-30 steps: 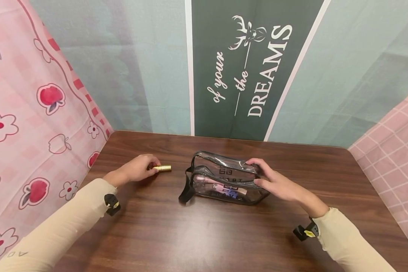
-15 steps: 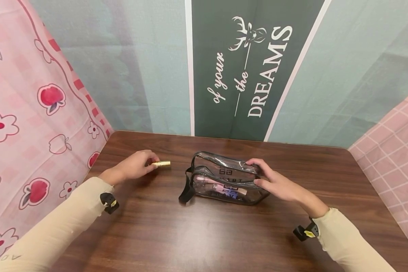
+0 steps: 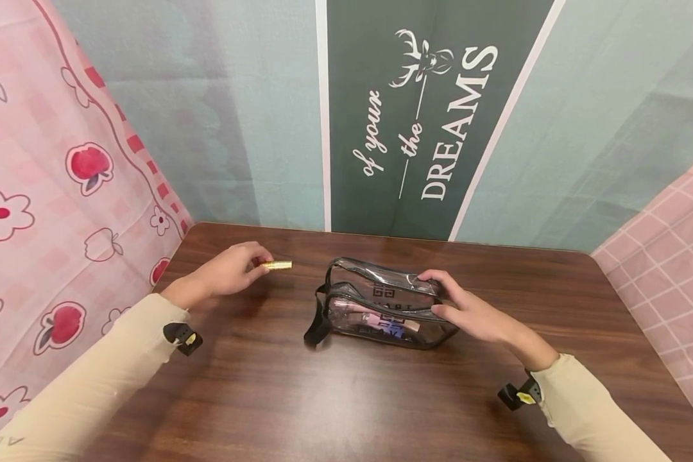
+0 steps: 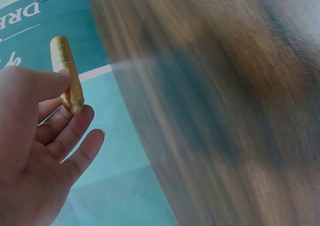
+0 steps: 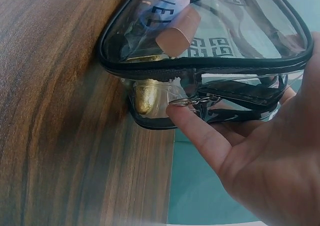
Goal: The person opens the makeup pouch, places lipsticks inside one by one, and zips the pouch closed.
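Note:
Between the thumb and fingers of my left hand (image 3: 235, 269) is a small gold lipstick tube (image 3: 278, 265). The left wrist view shows the lipstick tube (image 4: 68, 75) close up, rounded at its ends with a seam round it, while the other fingers spread loosely. A clear cosmetic bag (image 3: 393, 294) with black trim stands to the right, its top gaping. My right hand (image 3: 476, 313) holds the bag's right end, fingers on the far rim and thumb on the near one. In the right wrist view one fingertip lies at the metal zipper pull (image 5: 181, 102).
Inside the bag lie a pink tube (image 5: 180, 31), a gold rounded item (image 5: 146, 96) and other cosmetics. A black strap (image 3: 317, 326) hangs from its left end. The brown wooden table (image 3: 323, 398) meets a printed curtain (image 3: 265, 128) at the back.
My left hand has moved up and toward the back of the table with the lipstick tube in its fingers. The right hand and the bag have stayed in place.

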Available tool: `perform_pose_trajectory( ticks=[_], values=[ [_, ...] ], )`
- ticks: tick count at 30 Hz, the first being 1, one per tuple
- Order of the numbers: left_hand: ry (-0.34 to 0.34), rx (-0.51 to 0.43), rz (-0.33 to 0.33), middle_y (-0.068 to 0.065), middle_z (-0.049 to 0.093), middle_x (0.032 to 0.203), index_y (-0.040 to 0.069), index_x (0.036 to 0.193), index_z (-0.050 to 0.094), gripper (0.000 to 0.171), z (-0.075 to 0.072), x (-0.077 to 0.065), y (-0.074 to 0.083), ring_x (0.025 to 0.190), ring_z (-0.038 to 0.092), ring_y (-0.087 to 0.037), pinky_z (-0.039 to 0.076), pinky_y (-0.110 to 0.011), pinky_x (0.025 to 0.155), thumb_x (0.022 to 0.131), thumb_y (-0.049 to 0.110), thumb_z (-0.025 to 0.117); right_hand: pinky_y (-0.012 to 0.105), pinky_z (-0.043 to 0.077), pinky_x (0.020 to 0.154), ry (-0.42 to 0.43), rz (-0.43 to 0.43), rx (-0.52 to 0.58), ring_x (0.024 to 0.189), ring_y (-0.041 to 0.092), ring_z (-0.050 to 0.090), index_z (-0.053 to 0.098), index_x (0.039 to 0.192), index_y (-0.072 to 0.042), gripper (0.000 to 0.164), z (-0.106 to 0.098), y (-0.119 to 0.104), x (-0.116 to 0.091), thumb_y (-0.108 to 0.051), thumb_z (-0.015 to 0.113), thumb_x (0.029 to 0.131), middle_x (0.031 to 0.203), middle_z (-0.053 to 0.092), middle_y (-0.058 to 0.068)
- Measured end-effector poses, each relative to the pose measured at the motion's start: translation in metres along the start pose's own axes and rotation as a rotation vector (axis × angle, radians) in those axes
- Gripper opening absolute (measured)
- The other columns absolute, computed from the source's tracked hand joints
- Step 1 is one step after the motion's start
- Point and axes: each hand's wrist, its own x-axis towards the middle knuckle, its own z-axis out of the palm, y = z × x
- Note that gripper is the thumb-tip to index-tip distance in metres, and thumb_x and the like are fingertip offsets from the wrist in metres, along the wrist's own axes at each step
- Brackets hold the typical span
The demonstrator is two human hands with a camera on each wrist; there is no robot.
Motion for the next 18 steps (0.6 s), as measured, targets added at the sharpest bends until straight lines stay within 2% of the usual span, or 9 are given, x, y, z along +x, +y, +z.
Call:
perform_pose_trajectory(
  ticks=[8,18],
  values=[
    [0.022,-0.010,0.020,-0.006,0.065,0.096,0.001,0.106,0.070,0.011,-0.011,0.004,0.010,0.085,0.059,-0.018,0.050,-0.040,0.076,0.095,0.005,0.070,0.027,0.046,0.093,-0.001,0.003,0.003,0.113,0.037,0.058,0.034,0.147,-0.020,0.054,-0.002,0.000,0.001,-0.004,0.055,0.100,0.130,0.057,0.019],
    [0.033,-0.013,0.031,-0.005,0.066,0.097,0.001,0.107,0.070,0.011,-0.027,0.005,0.026,0.089,0.061,-0.019,0.051,-0.043,0.080,0.097,0.003,0.067,0.028,0.046,0.093,-0.005,0.005,-0.001,0.113,0.038,0.058,0.034,0.147,-0.020,0.054,-0.004,-0.001,0.002,-0.004,0.054,0.100,0.130,0.057,0.019]
  ],
)
